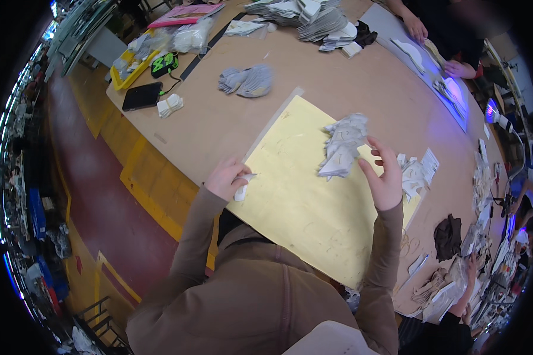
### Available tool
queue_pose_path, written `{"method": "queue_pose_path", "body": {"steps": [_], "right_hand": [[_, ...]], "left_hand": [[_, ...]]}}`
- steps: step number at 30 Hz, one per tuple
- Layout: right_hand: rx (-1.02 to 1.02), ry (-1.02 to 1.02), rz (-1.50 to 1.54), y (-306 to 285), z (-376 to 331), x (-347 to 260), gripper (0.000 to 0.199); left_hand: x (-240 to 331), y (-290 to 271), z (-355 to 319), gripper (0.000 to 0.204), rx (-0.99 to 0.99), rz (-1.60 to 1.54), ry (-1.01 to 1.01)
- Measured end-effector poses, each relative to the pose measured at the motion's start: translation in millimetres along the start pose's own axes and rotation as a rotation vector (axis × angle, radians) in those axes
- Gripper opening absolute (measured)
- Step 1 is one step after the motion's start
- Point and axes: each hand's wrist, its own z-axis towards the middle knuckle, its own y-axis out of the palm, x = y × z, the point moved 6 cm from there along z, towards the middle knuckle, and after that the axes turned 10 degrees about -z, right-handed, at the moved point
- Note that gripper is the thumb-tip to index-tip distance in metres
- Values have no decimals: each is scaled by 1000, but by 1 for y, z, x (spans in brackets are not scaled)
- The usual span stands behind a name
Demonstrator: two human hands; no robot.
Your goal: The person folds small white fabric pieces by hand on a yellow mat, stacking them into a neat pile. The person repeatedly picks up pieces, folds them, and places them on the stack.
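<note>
From my remote seat I see the left hand [222, 179] pinching one white piece [240, 193]. The right hand [387, 180] is spread, its thumb just beside one pile of grey cut pieces [344, 142], probably placed there for easy reach. One yellow sheet [296, 219] spans between the hands, likely shielding the bench [201, 136]. Beyond them lies one grey heap [256, 81]; overlapping layers defeat my piece count.
</note>
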Motion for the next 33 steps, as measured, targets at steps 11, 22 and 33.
{"method": "queue_pose_path", "body": {"steps": [11, 22, 33], "right_hand": [[-370, 3, 338, 31, -16, -28, 35], [-90, 74, -27, -18, 2, 16, 38], [53, 2, 45, 12, 37, 40, 52]], "left_hand": [[80, 72, 36, 17, -40, -1392, -71], [67, 68, 46, 25, 104, -1072, -11], [110, 100, 78, 97, 227, -75, 317]]}}
